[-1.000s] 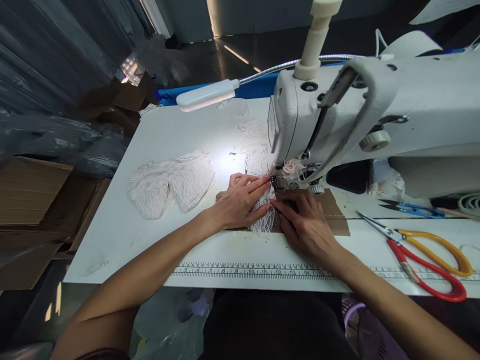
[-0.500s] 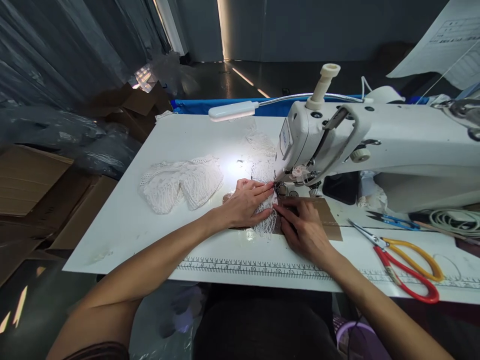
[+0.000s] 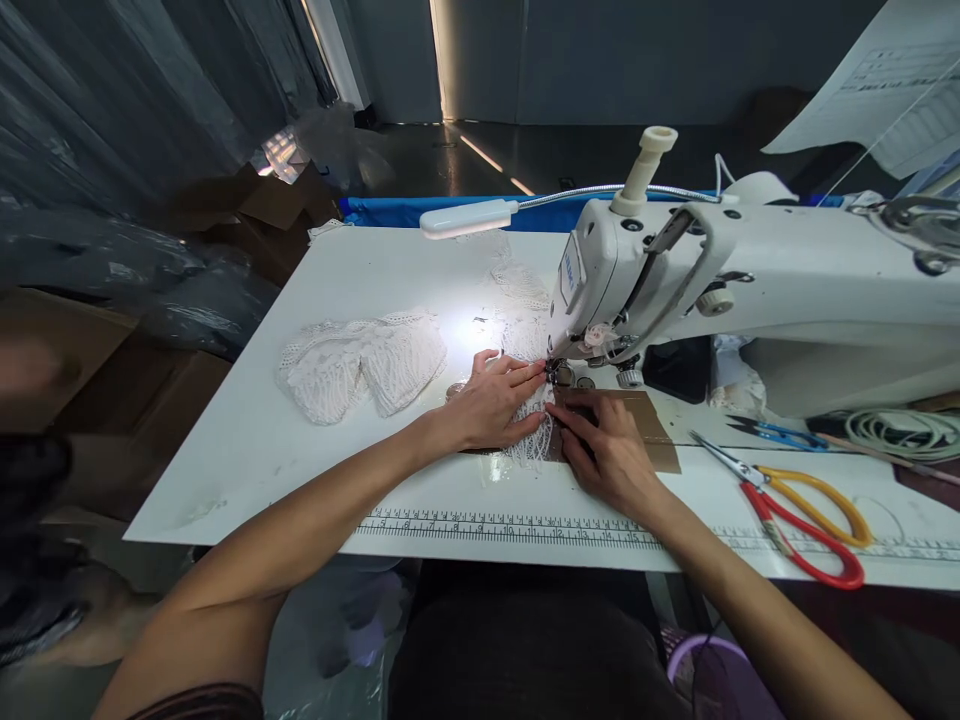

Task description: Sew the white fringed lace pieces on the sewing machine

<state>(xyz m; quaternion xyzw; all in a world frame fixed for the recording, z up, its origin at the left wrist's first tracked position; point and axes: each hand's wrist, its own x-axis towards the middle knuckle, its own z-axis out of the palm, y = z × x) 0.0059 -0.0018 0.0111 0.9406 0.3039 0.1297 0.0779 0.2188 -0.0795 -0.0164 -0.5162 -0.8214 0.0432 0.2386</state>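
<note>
You are pressing your left hand (image 3: 491,405) flat, fingers spread, on the white lace strip (image 3: 534,440), and your right hand (image 3: 604,450) is lying flat just beside it, fingertips on the strip's right edge and palm on the brown cardboard sheet (image 3: 656,435); neither hand is closing around anything, both are only bearing down. The lace is lying between your two hands, its far end running under the presser foot (image 3: 556,374) of the sewing machine (image 3: 750,285), right at your fingertips. The machine's lamp (image 3: 469,217) is shining on the table (image 3: 247,460) just beyond your left hand. A loose pile of lace pieces (image 3: 360,362) is sitting well to the left, apart from your hand, with bare table around it. To the right, red and yellow scissors (image 3: 802,505) are lying near the front edge, blue snips (image 3: 784,433) behind them, and a coiled cord (image 3: 904,432) farther right. A printed ruler (image 3: 510,525) is running along the near edge beneath your wrists. Off the left edge, cardboard boxes (image 3: 255,205) are standing on the floor; what is in them you cannot tell.
</note>
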